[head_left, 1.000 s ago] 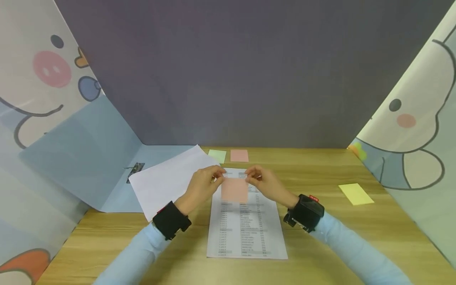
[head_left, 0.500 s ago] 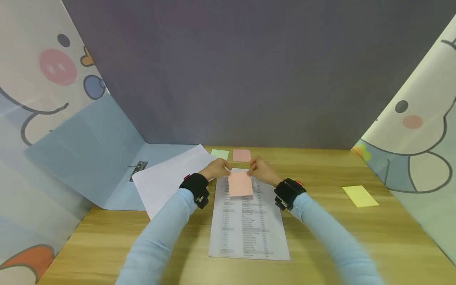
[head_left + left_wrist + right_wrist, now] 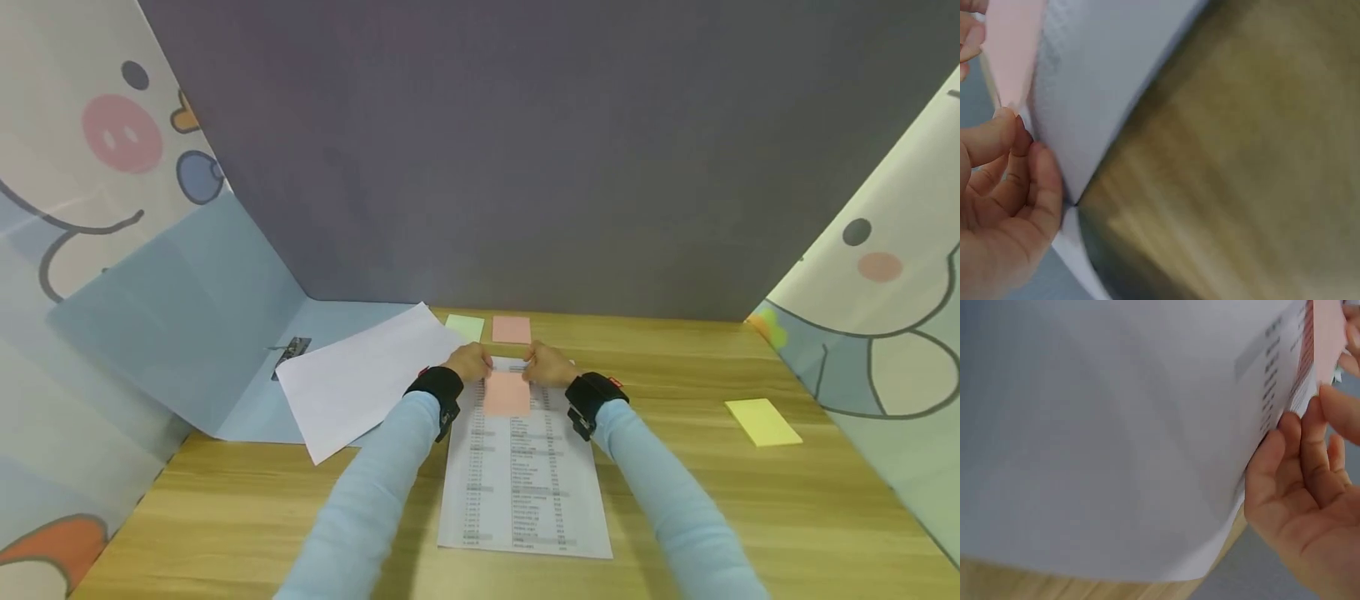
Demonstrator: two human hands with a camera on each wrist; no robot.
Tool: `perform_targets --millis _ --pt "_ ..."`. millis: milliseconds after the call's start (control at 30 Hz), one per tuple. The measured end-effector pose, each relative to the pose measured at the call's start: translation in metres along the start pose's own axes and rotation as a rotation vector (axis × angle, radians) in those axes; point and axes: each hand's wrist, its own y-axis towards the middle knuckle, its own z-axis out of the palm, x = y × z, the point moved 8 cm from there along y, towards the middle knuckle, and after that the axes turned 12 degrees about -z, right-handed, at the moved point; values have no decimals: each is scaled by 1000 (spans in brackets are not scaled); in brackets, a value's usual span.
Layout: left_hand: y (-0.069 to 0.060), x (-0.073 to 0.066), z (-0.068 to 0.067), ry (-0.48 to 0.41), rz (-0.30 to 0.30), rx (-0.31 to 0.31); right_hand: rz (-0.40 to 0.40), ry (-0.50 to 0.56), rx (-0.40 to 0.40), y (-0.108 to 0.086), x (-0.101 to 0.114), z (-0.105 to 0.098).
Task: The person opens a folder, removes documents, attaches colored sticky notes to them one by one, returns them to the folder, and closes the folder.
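left hand, right hand: each pinching an upper corner of square pale-pink paper note | note: over upper part of white rectangular printed paper sheet, contact unclear | risk: uneven release could skew it

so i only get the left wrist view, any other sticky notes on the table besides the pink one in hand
Observer: Yes, a yellow note lies right of the printed sheet.
Operator: ok and past the sheet's top edge
Observer: A green note and a second pink note lie side by side, slightly apart.
Operator: anything over on the left
Observer: An open blue folder with a metal clip inside.
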Motion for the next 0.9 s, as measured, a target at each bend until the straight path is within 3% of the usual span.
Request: perform_targets --millis 67,100,133,267,467,567,667,767,833,900 --pt "38 17 20 12 39 -36 16 12 15 2 -4 0" --pt "58 27 31 2 30 -30 18 25 17 3 -6 -1" --pt "67 31 34 -5 21 -19 16 42 15 4 -8 -1" --pt "71 36 34 -40 -23 23 -1 87 -6 7 -12 -3" --pt "70 36 43 28 28 -88 -7 101 0 6 -17 1" --pt "47 26 33 20 -4 -68 -2 90 -24 4 -18 2" --pt "-3 4 5 -15 -74 -12 27 77 -33 3 -20 3" --pt "-52 -19 -25 -13 -126 -15 24 55 -14 3 -21 4" --pt "-68 -28 -36 -5 -111 -53 1 56 -11 3 -19 4" --pt "-75 -33 -43 9 -101 -78 -12 50 -15 3 -18 2"
